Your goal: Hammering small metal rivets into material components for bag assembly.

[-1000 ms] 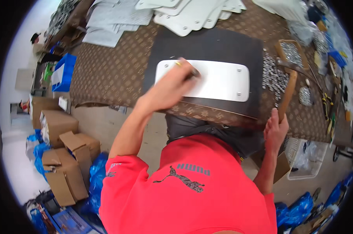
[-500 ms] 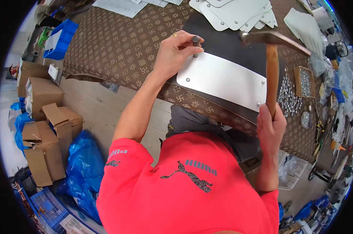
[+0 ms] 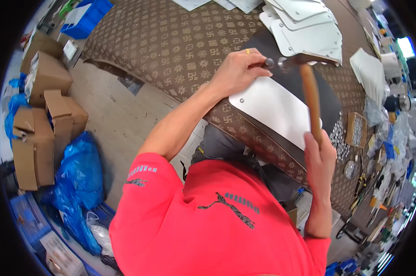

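Note:
My left hand [image 3: 241, 72] is closed on a short metal punch [image 3: 268, 63], holding it at the far left corner of a white panel [image 3: 274, 108]. The panel lies on a dark mat [image 3: 320, 87] and has a metal rivet [image 3: 242, 100] in its near left corner. My right hand [image 3: 320, 154] grips the wooden handle of a hammer [image 3: 311, 94]. The hammer's blurred head is close beside the top of the punch; I cannot tell whether they touch. The panel's right end is partly behind the handle and my right hand.
White riveted panels [image 3: 304, 27] are stacked at the far side. Loose rivets [image 3: 339, 140] lie to the right, near a small box of metal parts [image 3: 356, 129]. A patterned cloth [image 3: 171, 50] covers the table. Cardboard boxes [image 3: 35, 147] and a blue bag [image 3: 81, 175] are on the floor at left.
The hammer head has swung left, from well right of the punch to close beside it. The view has shifted and tilted, while my left hand still holds the punch at the panel's corner.

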The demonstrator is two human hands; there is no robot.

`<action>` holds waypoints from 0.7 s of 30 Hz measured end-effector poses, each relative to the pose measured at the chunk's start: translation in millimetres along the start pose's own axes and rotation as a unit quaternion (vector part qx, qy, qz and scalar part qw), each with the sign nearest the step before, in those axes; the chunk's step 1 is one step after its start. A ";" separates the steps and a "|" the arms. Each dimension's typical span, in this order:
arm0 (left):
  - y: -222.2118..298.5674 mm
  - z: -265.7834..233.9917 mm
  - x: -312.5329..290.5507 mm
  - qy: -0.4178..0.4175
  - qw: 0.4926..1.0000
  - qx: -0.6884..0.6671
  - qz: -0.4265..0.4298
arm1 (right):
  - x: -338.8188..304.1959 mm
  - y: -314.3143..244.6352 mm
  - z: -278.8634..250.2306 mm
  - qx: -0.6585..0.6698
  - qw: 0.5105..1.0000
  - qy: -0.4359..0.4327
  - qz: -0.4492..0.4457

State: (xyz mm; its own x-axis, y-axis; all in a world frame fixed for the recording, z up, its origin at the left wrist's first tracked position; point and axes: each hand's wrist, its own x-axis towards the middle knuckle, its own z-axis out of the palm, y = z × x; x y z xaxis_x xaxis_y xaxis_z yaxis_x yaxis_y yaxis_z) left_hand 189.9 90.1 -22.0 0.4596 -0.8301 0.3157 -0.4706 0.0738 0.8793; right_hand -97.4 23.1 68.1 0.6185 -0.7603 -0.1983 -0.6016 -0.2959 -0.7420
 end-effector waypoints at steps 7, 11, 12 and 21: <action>8.0 -8.1 -26.5 0.051 0.977 -0.205 -0.026 | -39.0 10.5 -1.7 0.179 0.979 0.095 0.000; 13.3 -14.4 -48.7 0.045 0.986 -0.155 -0.042 | -43.6 14.3 2.5 0.202 0.974 0.100 0.002; 10.1 -10.9 -53.1 0.039 0.986 -0.155 -0.049 | -43.6 14.2 3.3 0.207 0.974 0.094 -0.002; 9.7 -8.8 -72.9 0.018 0.996 -0.079 -0.035 | -60.2 -62.2 -61.9 0.380 0.873 0.117 -0.282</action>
State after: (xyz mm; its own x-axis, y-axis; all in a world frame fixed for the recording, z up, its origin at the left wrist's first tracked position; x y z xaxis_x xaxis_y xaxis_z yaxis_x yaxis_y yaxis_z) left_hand 158.5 156.2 -33.3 0.5149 -0.8166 0.2607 -0.3134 0.1037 0.9440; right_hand -128.5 51.5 165.8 0.5342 -0.7413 0.4063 0.3297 -0.2599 -0.9076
